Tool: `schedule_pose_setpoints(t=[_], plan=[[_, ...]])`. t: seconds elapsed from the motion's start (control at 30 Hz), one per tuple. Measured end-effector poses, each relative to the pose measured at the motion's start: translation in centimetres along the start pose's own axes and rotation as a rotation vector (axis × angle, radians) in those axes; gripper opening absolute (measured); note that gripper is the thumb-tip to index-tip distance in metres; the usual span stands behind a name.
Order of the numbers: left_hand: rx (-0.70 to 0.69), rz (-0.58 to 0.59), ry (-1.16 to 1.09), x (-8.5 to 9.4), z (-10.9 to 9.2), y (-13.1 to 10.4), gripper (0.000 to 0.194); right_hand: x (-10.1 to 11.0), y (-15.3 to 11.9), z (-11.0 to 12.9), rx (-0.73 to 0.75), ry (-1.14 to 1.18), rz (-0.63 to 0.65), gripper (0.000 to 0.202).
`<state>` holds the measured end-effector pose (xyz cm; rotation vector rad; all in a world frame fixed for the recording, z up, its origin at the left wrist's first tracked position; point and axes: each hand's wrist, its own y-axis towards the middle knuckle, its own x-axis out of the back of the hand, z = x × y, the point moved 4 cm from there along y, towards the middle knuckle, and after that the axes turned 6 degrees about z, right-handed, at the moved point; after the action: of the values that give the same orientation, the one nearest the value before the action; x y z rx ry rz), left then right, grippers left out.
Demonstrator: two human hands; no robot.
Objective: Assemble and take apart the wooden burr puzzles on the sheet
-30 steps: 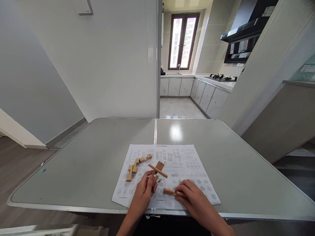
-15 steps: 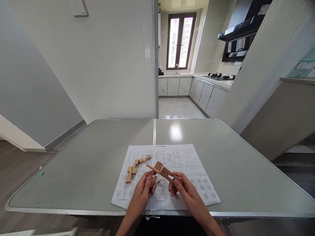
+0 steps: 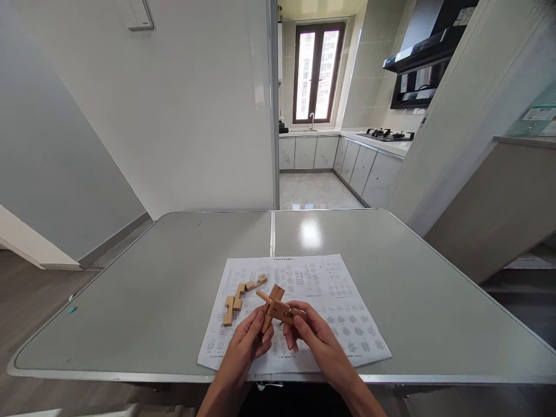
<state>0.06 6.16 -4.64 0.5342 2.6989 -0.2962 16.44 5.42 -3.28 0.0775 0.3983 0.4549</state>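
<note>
Above a printed sheet (image 3: 313, 278), my two hands bring notched wooden puzzle pieces together. My left hand (image 3: 251, 336) pinches an upright wooden puzzle piece (image 3: 277, 291), with a thin pointed piece (image 3: 263, 296) crossing it. In my right hand (image 3: 310, 330), thumb and fingers grip another notched wooden puzzle piece (image 3: 282, 311) lying across the left one. The pieces touch and form a cross; how far they interlock is hidden by the fingers. Several lighter wooden puzzle pieces (image 3: 229, 318) lie in a crooked row on the sheet, left of my hands.
The sheet carries rows of small assembly diagrams and lies on a grey folding table (image 3: 130, 301) with a metal rim. A small green scrap (image 3: 72, 310) is near the table's left edge. Beyond the table, a kitchen with a gas stove (image 3: 386, 135) shows.
My right hand has moved left, bringing its piece across the pieces in my left hand. They were angled with a gap before and now cross closely.
</note>
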Motion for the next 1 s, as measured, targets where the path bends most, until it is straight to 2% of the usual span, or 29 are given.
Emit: schedule_pose_setpoints(t=[0.13,0.3,0.7,0.9,1.0], plan=[[0.029,0.045,-0.079,-0.1,-0.3,-0.2,0.043,-0.4,0.0,-0.4,-0.007,0.067,-0.005,0.038],[0.022,0.077,-0.101,0.0,-0.1,-0.3,0.040,-0.8,0.2,-0.4,-0.008,0.065,-0.035,0.037],[0.064,0.187,0.163,-1.3,-0.2,-0.4,0.041,-0.1,-0.1,-1.9,-0.083,-0.164,-0.188,0.039],[0.055,0.200,0.182,-1.7,-1.1,-0.7,0.048,-0.4,-0.2,-1.3,-0.089,-0.236,-0.151,0.038],[0.063,0.202,0.166,-1.6,-0.7,-0.4,0.053,-0.5,-0.2,-1.0,-0.090,-0.265,-0.141,0.037]])
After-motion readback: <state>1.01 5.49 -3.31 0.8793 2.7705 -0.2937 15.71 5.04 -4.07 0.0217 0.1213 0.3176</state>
